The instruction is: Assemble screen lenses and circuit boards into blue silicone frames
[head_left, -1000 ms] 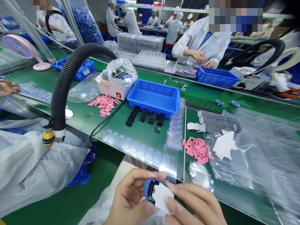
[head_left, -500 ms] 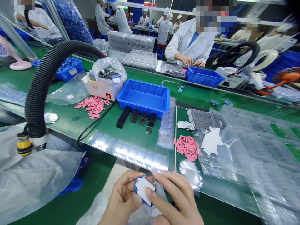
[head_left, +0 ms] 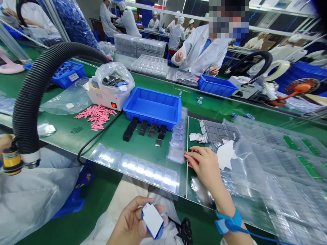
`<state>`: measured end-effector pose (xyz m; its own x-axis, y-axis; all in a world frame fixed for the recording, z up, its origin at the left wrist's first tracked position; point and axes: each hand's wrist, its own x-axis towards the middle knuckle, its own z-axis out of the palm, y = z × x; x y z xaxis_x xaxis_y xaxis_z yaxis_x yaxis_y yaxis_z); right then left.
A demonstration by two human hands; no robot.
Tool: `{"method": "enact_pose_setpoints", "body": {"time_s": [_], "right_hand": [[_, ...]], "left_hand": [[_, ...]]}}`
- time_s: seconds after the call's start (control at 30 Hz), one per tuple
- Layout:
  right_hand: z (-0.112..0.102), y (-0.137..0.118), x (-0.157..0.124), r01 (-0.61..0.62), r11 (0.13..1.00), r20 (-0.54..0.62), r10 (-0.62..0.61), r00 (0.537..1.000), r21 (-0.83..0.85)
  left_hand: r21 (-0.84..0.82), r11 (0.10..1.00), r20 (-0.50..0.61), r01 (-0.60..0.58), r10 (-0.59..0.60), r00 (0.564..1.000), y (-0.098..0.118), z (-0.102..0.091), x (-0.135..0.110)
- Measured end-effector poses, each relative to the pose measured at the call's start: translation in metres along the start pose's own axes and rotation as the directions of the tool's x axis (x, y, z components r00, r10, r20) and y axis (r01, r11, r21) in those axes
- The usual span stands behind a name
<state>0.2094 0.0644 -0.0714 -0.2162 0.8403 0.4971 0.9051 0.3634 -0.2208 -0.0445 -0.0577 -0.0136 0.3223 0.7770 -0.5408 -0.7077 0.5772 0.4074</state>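
Note:
My left hand [head_left: 131,223] sits low over my lap, closed round a small blue-framed part with a white face [head_left: 152,220]. My right hand [head_left: 204,166] reaches out onto the table, fingers bent down onto a pile of pink strips [head_left: 190,159] that it mostly hides. A blue strap [head_left: 228,222] circles its wrist. Just left of that hand lie clear blister strips [head_left: 176,143], and to its right a white sheet [head_left: 226,153] under clear film.
A blue bin [head_left: 153,106] stands mid-table with black blocks [head_left: 143,128] in front. Another pink strip pile [head_left: 95,115] and a bagged white box [head_left: 111,85] lie left. A black corrugated hose [head_left: 33,92] arches at left. Clear bags [head_left: 276,170] cover the right. A white-coated person [head_left: 204,51] works opposite.
My right hand has let go of the blue part and moved up and forward onto the pink strips. The left hand keeps the part, now alone. The view shifted slightly left.

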Motion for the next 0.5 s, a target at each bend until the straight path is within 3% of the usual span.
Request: {"method": "enact_pose_setpoints", "body": {"time_s": [0.13,0.2,0.27,0.33,0.4,0.5], "right_hand": [[-0.024,-0.029,-0.001,0.021,0.999,-0.134,-0.015,0.991,0.044],[-0.045,-0.053,-0.004,0.073,0.981,-0.177,-0.040,0.983,0.181],[-0.065,-0.078,-0.009,0.160,0.882,-0.121,-0.118,0.986,0.444],[-0.079,-0.097,-0.014,0.231,0.790,-0.093,-0.217,0.972,0.567],[-0.083,-0.107,-0.017,0.245,0.769,-0.080,-0.247,0.966,0.590],[-0.078,-0.109,-0.021,0.194,0.767,-0.062,-0.198,0.978,0.611]], "left_hand": [[-0.008,0.999,0.008,-0.035,0.035,0.999,0.004,0.001,0.002],[-0.010,0.999,0.014,-0.043,0.043,0.999,0.006,0.004,0.003],[-0.016,0.999,0.049,-0.042,0.043,0.998,0.007,0.009,0.004],[-0.026,0.999,0.095,-0.035,0.037,0.995,0.007,0.013,0.004],[-0.030,0.999,0.122,-0.020,0.023,0.992,0.005,0.016,0.004],[-0.041,0.999,0.132,0.001,0.005,0.991,0.004,0.018,0.003]]}}
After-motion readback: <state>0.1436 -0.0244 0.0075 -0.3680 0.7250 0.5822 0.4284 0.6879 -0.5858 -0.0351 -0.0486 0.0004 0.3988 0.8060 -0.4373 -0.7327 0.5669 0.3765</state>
